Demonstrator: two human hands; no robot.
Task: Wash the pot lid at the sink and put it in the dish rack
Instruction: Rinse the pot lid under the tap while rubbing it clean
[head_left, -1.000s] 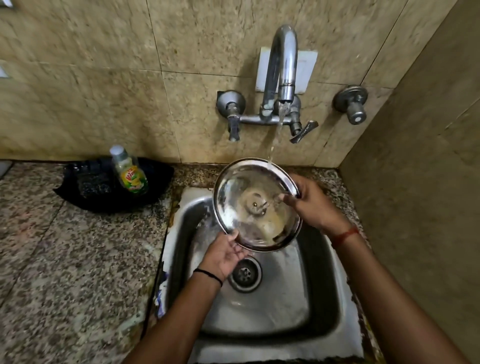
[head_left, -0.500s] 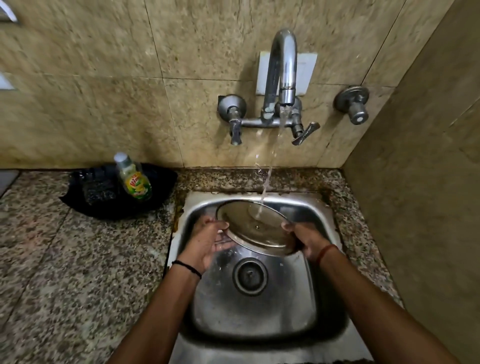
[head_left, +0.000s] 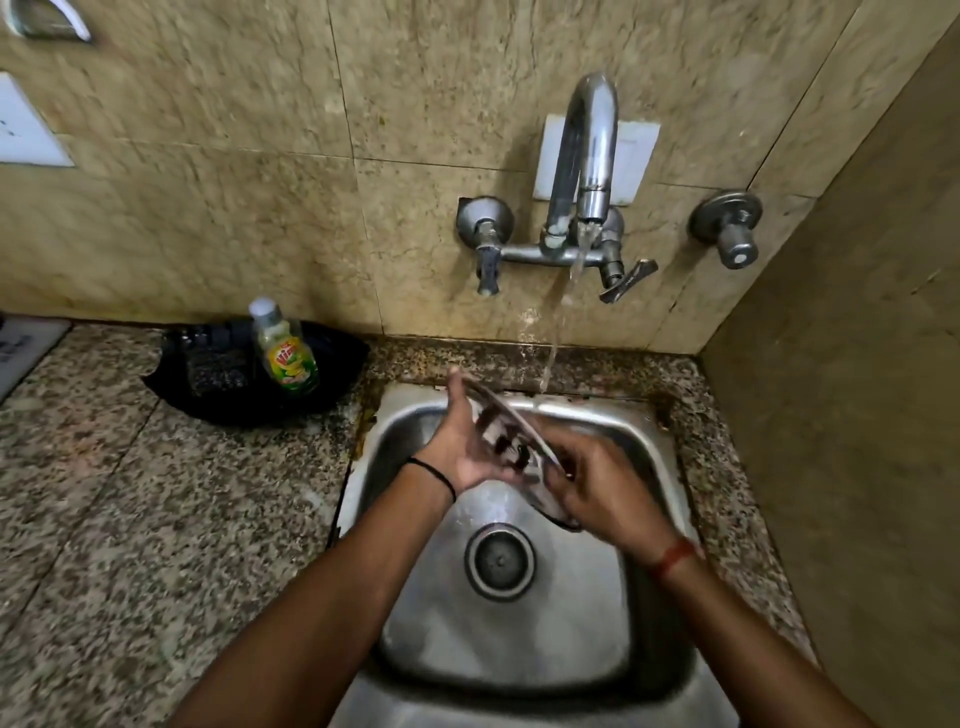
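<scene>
The steel pot lid (head_left: 506, 423) is tipped nearly on edge over the steel sink (head_left: 644, 613), blurred by motion. My left hand (head_left: 462, 441) presses against its left face with fingers stretched up along it. My right hand (head_left: 597, 488) grips its lower right rim. Water runs from the curved tap (head_left: 589, 156) and falls just behind and right of the lid's upper edge. No dish rack is in view.
A dish soap bottle (head_left: 285, 348) stands in a black tray (head_left: 343, 374) with a scrubber on the granite counter (head_left: 156, 519) left of the sink. Tap handles (head_left: 485, 244) and a side valve (head_left: 730, 234) stick out of the tiled wall. A side wall closes the right.
The lid has gone from lying almost flat under the stream to standing nearly on edge. My left hand slid onto its face and my right hand dropped to the lower rim.
</scene>
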